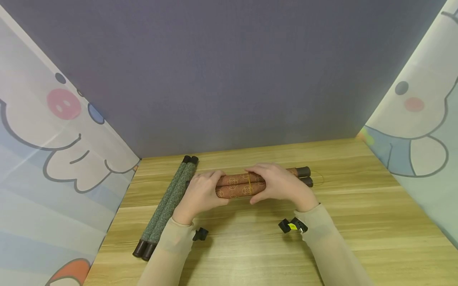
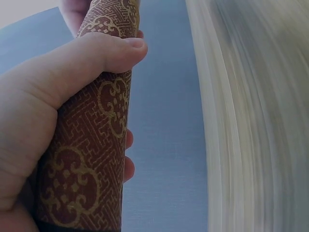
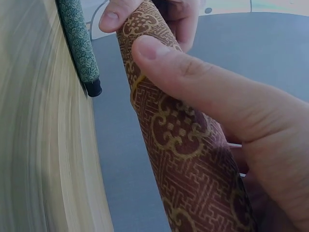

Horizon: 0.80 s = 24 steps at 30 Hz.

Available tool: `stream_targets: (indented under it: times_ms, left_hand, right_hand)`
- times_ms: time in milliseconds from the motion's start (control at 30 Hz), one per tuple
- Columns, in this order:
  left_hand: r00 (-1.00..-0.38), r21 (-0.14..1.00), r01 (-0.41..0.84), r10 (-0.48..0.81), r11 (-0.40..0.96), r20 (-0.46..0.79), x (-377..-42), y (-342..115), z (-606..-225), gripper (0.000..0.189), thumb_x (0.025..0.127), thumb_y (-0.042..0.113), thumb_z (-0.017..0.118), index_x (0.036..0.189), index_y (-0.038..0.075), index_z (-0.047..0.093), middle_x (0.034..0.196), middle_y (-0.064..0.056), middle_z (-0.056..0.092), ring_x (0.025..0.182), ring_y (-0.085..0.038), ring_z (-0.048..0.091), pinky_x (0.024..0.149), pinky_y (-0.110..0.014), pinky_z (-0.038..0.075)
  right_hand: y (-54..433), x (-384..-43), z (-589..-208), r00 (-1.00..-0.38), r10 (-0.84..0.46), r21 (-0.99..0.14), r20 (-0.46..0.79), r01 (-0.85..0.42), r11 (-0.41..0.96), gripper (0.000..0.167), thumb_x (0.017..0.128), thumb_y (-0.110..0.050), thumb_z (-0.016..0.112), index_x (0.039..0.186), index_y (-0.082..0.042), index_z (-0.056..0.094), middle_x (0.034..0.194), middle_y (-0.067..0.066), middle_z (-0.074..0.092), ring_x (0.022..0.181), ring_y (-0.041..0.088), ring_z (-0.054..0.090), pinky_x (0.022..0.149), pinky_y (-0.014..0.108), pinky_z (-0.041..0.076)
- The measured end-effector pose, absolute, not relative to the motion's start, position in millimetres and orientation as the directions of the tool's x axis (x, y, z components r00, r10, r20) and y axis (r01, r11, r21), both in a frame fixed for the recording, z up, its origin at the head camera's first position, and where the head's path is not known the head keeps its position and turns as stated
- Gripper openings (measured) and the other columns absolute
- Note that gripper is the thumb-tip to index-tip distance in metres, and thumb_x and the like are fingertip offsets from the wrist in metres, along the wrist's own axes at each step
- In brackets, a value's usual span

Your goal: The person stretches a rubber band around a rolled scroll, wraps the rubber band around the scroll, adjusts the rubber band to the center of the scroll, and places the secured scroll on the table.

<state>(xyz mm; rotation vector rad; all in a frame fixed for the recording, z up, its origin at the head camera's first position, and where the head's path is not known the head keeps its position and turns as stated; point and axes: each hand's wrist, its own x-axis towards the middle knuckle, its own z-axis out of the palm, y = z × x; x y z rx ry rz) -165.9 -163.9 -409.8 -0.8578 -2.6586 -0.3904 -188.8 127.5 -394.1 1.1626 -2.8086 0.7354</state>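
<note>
A reddish-brown scroll (image 1: 234, 191) with gold medallion patterns and dark end knobs lies crosswise between both hands. It shows as two rolls side by side, with a thin yellow cord around them near the middle. On its left part, the left hand (image 1: 202, 192) grips it, thumb over the brocade (image 2: 91, 130) and fingertips showing on the far side in the left wrist view. Farther right, the right hand (image 1: 277, 183) holds it with the thumb nearest the cord. In the right wrist view, that thumb presses the patterned surface (image 3: 178, 130). The scroll's left end is mostly hidden.
A green speckled scroll (image 1: 169, 206), also two rolls with dark knobs, slants across the left of the wooden table (image 1: 243, 254). A grey panel (image 1: 236, 79) rises behind, with cartoon-printed sheets (image 1: 32, 139) at both sides. Small black devices (image 1: 291, 225) sit at the wrists.
</note>
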Motion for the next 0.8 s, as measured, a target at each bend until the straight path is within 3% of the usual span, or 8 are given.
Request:
stream_targets:
  times_ms: [467, 800]
  left_hand:
    - [-0.799, 0.172, 0.567, 0.486, 0.806, 0.355, -165.4, -167.7, -407.2, 0.07, 0.067, 0.035, 0.102, 0.126, 0.014, 0.071, 0.11, -0.005, 0.079, 0.099, -0.025, 0.075, 0.09, -0.055, 0.058]
    - [-0.79, 0.144, 0.567, 0.485, 0.811, 0.375, -167.8, -168.9, -409.5, 0.072, 0.066, 0.038, 0.103, 0.125, 0.012, 0.072, 0.109, -0.005, 0.078, 0.096, -0.025, 0.074, 0.085, -0.053, 0.058]
  right_hand:
    - [135.3, -188.0, -390.7, -0.754, -0.633, -0.413, 0.174, -0.639, 0.649, 0.097, 0.076, -0.057, 0.098, 0.152, -0.007, 0.063, 0.147, 0.012, 0.068, 0.131, 0.035, 0.067, 0.108, 0.055, 0.054]
    - [133.0, -191.9, -396.1, -0.721, -0.651, -0.384, 0.238, -0.685, 0.619, 0.085, 0.081, -0.053, 0.096, 0.146, -0.006, 0.068, 0.138, 0.01, 0.072, 0.12, 0.03, 0.071, 0.103, 0.053, 0.056]
